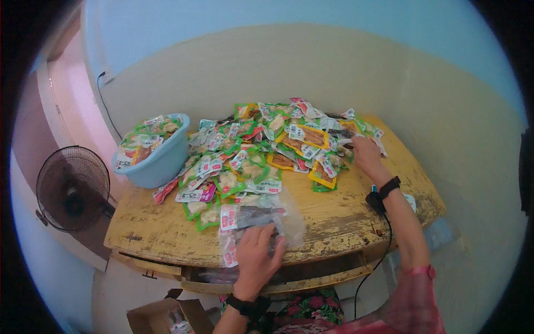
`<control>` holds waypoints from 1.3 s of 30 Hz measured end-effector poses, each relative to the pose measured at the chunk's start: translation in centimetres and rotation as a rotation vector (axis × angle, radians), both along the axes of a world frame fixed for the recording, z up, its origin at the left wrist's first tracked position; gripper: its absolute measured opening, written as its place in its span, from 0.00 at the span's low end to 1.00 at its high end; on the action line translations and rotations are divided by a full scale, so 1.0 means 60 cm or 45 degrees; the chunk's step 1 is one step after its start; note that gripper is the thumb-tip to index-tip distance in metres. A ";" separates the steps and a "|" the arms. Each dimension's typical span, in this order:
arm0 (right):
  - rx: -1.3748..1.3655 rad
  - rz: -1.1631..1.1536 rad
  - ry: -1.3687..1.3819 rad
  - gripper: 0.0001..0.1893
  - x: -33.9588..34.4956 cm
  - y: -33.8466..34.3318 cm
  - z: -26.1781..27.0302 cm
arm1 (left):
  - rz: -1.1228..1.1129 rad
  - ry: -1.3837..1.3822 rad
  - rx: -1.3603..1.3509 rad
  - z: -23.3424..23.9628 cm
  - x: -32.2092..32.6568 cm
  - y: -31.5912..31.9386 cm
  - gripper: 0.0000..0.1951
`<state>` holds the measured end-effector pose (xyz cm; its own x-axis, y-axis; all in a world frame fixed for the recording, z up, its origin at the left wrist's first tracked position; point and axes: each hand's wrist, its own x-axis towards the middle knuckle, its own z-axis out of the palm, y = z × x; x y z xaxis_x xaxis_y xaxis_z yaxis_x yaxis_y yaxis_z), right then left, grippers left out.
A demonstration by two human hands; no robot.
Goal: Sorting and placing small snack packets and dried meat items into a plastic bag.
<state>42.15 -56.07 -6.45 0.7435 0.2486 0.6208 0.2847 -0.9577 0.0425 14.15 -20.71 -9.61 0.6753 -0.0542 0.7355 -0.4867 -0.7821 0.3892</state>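
My left hand (pixel 259 252) lies near the front edge of a worn yellow wooden table (pixel 325 208), fingers over a clear plastic bag (pixel 294 223) and clear-and-white vacuum packs (pixel 229 217) with dark contents; its grip is unclear. My right hand (pixel 367 155) reaches to the right side of a large heap of sealed food packets (pixel 254 169), its fingertips at the packets; whether it holds one is hidden. Many packets have green edges and pale contents. Yellow-edged packets (pixel 313 136) with brown contents lie on top of the heap, close to my right hand.
A light blue plastic basin (pixel 160 160) full of packets stands at the table's left rear. A standing fan (pixel 73 188) is left of the table. An open drawer (pixel 308 275) juts from the front. Below is an open cardboard box (pixel 167 317). A black cable (pixel 388 242) hangs beside my right arm.
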 end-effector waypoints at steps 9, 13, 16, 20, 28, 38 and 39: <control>0.708 0.933 -0.139 0.11 -0.266 0.139 0.126 | -0.039 -0.030 0.018 0.015 -0.022 -0.005 0.14; 0.945 1.151 0.112 0.08 -0.364 0.195 0.104 | -0.122 -0.055 -0.116 0.035 -0.059 -0.020 0.14; 1.402 1.461 0.335 0.04 -0.399 0.218 0.062 | -0.363 0.437 -1.254 0.061 -0.091 -0.028 0.23; 1.602 1.645 0.605 0.03 -0.427 0.237 0.027 | -0.905 0.770 -1.990 0.039 -0.087 0.005 0.25; 1.347 1.643 0.813 0.07 -0.449 0.248 -0.008 | -0.627 0.738 -1.866 0.045 -0.109 0.005 0.19; 0.097 1.027 -0.088 0.19 -0.526 0.222 0.025 | -0.379 0.605 -1.938 0.049 -0.101 -0.004 0.19; 0.098 1.016 -0.084 0.19 -0.523 0.218 0.020 | -0.390 0.653 -1.907 0.049 -0.099 -0.008 0.20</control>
<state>10.77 -43.02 -5.27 0.3207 0.6440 0.6946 0.8837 -0.4673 0.0252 8.19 -21.16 -6.64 0.9541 0.2968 -0.0395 -0.1299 0.5293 0.8384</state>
